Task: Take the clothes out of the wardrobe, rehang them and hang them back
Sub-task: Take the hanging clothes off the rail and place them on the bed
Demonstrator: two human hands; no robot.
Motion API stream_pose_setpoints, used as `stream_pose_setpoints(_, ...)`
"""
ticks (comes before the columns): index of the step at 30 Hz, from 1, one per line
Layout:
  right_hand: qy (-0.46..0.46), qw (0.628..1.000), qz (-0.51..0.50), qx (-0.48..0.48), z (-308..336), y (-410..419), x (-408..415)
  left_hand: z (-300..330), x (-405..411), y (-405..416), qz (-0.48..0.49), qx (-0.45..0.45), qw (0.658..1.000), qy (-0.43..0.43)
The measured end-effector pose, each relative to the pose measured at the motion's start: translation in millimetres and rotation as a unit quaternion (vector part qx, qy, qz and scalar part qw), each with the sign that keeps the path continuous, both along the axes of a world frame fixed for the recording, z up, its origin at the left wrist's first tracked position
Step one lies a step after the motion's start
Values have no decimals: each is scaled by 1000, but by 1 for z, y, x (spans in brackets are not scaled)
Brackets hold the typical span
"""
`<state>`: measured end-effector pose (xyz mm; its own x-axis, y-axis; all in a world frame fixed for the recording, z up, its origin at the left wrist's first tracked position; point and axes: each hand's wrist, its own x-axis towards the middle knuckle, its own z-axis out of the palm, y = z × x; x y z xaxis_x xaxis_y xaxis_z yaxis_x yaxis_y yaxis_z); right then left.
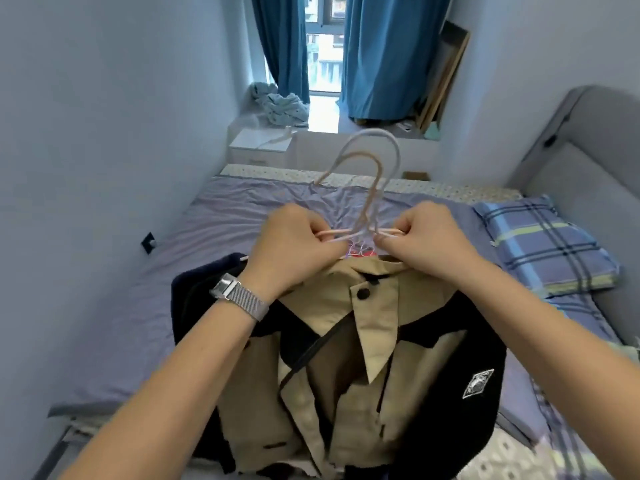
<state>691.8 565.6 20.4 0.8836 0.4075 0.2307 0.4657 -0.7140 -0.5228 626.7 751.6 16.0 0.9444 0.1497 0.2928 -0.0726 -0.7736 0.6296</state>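
Both hands' fingers [325, 233] pinch stacked hangers [367, 188] (shoulders hidden under the jackets [374, 341]).

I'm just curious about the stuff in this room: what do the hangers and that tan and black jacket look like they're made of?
The hangers look like thin wire with a smooth pastel coating, probably plastic: slim rods, soft sheen, one pink, one pale. The jacket looks like matte woven cloth, perhaps cotton, in the tan parts; its black panels look softer, maybe fleece, though blur leaves that open.

No text can be read; the white diamond-shaped patch [478, 384] on the black-and-beige jacket [363, 368] is too blurred.
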Motion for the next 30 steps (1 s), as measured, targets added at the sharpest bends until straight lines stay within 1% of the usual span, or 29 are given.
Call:
stream_pose_setpoints(2, -17, 1000, -10, 7, 12, 3, 43, 12, 51, 6, -2, 31, 999, -26)
stream_pose_setpoints(4, -23, 999, -31, 7, 2, 6, 89, 7, 102, 9, -2, 48, 998, -27)
stream_pose_setpoints(5, -18, 999, -44, 6, -9, 8, 112, 0, 126, 9, -10, 53, 999, -8)
stream_pose_setpoints(8, 24, 997, -67, 9, -63, 14, 187, -44, 189, 17, -45, 19, 996, 74)
stream_pose_setpoints(10, 73, 995, -72, -13, -108, 13, 243, -78, 216, 27, -57, 41, 991, 111)
stream_pose_setpoints(11, 97, 993, -66, -25, -129, 12, 271, -96, 225, 34, -48, 57, 989, 128)
stream_pose_setpoints(13, 150, 986, -55, -49, -172, 14, 315, -140, 231, 48, -18, 58, 983, 176)
stream_pose_setpoints(16, 247, 963, -38, -100, -238, 20, 354, -210, 225, 64, 1, 51, 971, 235)
stream_pose_setpoints(18, 324, 939, -37, -110, -281, 29, 373, -247, 222, 76, 23, 60, 968, 244)
stream_pose_setpoints(19, 339, 932, -51, -121, -304, 34, 382, -260, 223, 81, 43, 60, 966, 248)
stream_pose_setpoints(21, 315, 926, -47, -201, -336, 39, 396, -280, 226, 88, 72, 62, 960, 265)
stream_pose_setpoints(22, 271, 926, -39, -258, -346, 43, 400, -287, 230, 90, 78, 62, 956, 274)
stream_pose_setpoints(24, 172, 911, -14, -374, -352, 52, 398, -301, 238, 93, 87, 61, 955, 278)
stream_pose_setpoints(25, 148, 902, 6, -406, -355, 58, 398, -305, 242, 94, 91, 58, 954, 280)
stream_pose_setpoints(27, 109, 894, 88, -426, -359, 72, 389, -312, 246, 94, 100, 49, 952, 285)
stream_pose_setpoints(30, 49, 874, 275, -398, -365, 93, 353, -318, 239, 91, 108, 45, 950, 289)
